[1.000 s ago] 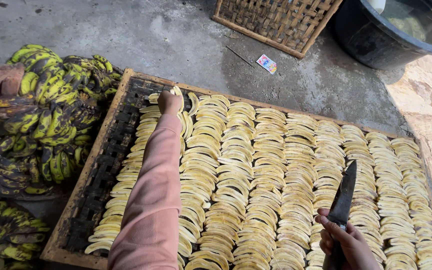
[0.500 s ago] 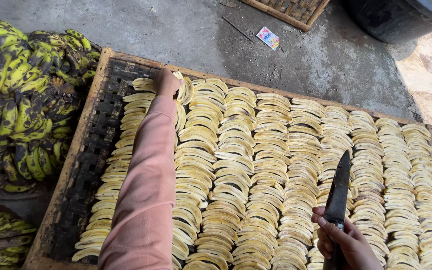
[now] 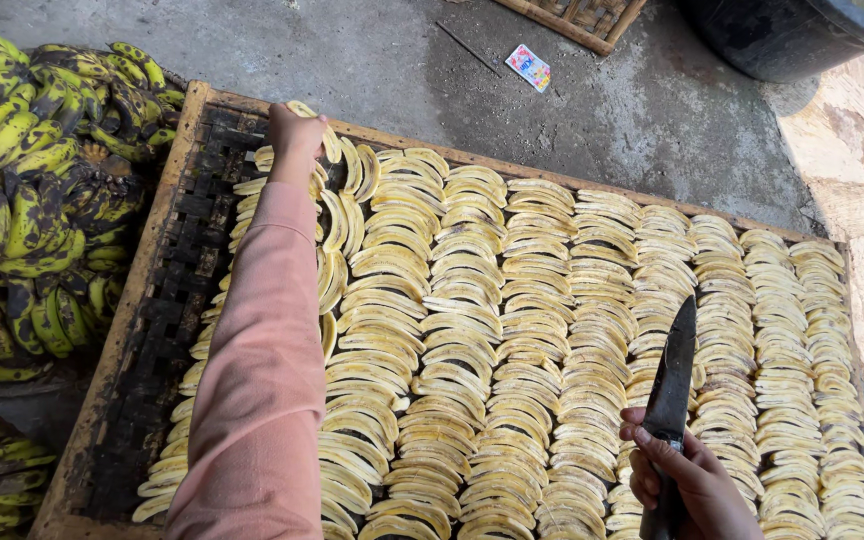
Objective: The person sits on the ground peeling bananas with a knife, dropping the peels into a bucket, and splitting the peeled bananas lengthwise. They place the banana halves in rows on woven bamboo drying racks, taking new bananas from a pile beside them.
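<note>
head view | steep downward look, close | over wooden drying tray [image 3: 184, 150] on concrete ground [image 3: 372, 60]

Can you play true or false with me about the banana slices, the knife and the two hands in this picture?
1. The right hand holds a dark knife with its blade pointing up. True.
2. The left hand rests on the bunches of whole bananas. False: it is at the far end of the wooden tray, holding a banana slice.
3. The tray is almost covered with rows of pale yellow slices. True.
4. The left arm has a blue sleeve. False: the sleeve is pink.
5. The whole bananas lie to the right of the tray. False: they lie to its left.
</note>
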Demonstrator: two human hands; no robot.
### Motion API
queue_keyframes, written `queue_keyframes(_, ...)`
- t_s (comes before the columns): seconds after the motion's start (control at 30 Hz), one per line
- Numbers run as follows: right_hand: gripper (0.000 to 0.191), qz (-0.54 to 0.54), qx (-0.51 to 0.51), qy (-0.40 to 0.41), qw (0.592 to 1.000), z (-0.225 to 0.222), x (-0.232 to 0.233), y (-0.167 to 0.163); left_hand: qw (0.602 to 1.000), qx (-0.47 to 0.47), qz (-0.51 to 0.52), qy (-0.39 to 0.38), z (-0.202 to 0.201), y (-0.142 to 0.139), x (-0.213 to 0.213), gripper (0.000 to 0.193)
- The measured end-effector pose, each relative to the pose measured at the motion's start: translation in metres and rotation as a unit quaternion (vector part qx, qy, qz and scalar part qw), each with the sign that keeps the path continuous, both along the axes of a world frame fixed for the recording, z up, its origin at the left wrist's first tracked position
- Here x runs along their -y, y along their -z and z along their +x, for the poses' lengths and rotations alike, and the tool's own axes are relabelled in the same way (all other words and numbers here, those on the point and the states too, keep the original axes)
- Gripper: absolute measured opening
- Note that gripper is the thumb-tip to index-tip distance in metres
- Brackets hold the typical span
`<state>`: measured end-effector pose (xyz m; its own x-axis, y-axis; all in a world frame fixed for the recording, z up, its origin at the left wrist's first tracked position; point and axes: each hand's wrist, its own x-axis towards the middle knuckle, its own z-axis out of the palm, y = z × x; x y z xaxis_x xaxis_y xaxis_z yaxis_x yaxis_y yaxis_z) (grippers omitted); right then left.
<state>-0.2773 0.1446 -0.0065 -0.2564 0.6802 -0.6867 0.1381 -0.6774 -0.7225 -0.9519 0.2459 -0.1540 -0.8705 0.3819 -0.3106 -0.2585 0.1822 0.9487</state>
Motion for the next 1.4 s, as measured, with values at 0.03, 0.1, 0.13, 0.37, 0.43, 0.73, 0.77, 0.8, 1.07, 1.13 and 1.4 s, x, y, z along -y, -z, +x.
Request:
queue_keyframes(0.03,0.039,0.002,-0.002,0.000,1.000,-0.001,0.000,0.000,0.996,-0.062,-0.066,0.024,0.000,0.000,0.003,0.034)
queue_keyframes(0.1,0.039,0.002,0.000,0.002,1.000,-0.002,0.001,0.000,0.960,-0.186,-0.196,0.071,0.002,0.000,0.009,0.027)
queue_keyframes(0.13,0.038,0.003,0.000,0.003,1.000,-0.003,0.002,0.000,0.951,-0.202,-0.223,0.070,0.004,0.001,0.010,0.027)
queue_keyframes(0.37,0.038,0.001,0.008,0.003,1.000,-0.009,0.003,-0.006,0.912,-0.256,-0.311,0.073,0.026,0.003,0.003,0.022)
queue_keyframes(0.43,0.038,-0.005,0.013,0.004,1.000,-0.009,0.003,-0.007,0.907,-0.264,-0.321,0.071,0.029,0.001,0.000,0.021)
queue_keyframes(0.73,0.040,0.000,0.007,0.002,1.000,-0.006,0.008,-0.012,0.895,-0.286,-0.336,0.066,0.031,0.000,-0.007,0.016)
queue_keyframes(0.77,0.039,-0.001,0.015,0.006,1.000,-0.006,0.009,-0.013,0.893,-0.291,-0.336,0.066,0.031,0.000,-0.009,0.016)
queue_keyframes(0.8,0.039,-0.003,0.024,0.010,1.000,-0.006,0.009,-0.014,0.892,-0.295,-0.338,0.063,0.031,0.001,-0.008,0.016)
queue_keyframes(1.07,0.038,0.007,0.006,0.013,1.000,-0.002,0.018,-0.032,0.868,-0.425,-0.251,0.055,0.072,-0.005,0.002,0.033)
queue_keyframes(1.13,0.038,0.015,0.000,0.006,1.000,0.003,0.023,-0.039,0.872,-0.433,-0.210,0.086,0.082,-0.006,0.013,0.036)
queue_keyframes(1.4,0.030,0.131,-0.089,0.098,0.982,0.031,0.051,-0.094,0.842,-0.526,-0.052,0.110,0.201,-0.046,0.032,0.032)
